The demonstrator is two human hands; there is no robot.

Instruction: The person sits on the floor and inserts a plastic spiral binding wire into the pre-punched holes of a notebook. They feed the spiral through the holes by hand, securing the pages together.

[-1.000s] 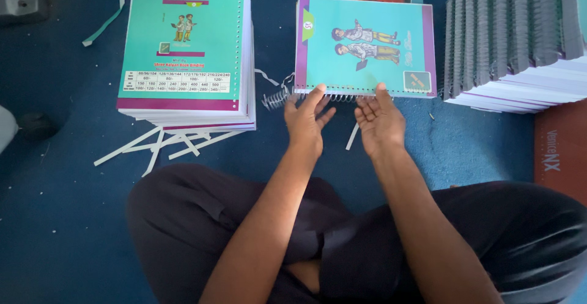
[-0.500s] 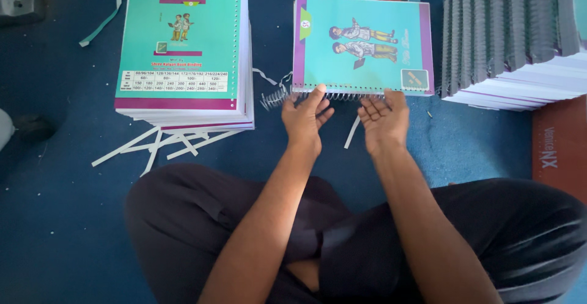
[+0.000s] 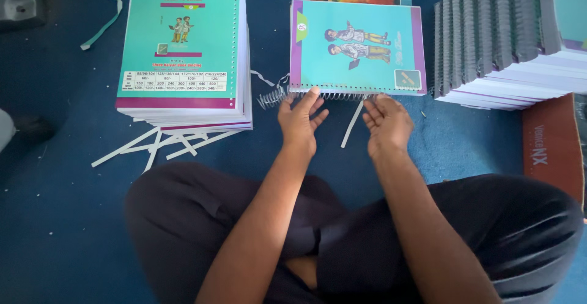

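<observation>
A teal notebook (image 3: 358, 47) with a purple border lies on the blue floor (image 3: 55, 218) in front of the seated person, its near edge threaded by a metal spiral wire (image 3: 275, 96) whose loose end sticks out to the left. The left hand (image 3: 301, 120) rests at that edge with fingers slightly spread, seemingly touching the coil, while the right hand (image 3: 387, 122) sits just beside it, fingers loosely curled and apparently gripping nothing. A tall stack of unbound notebooks (image 3: 183, 47) stands to the left above scattered white paper strips (image 3: 159, 148), and a row of bound notebooks (image 3: 507, 35) lies to the right.
</observation>
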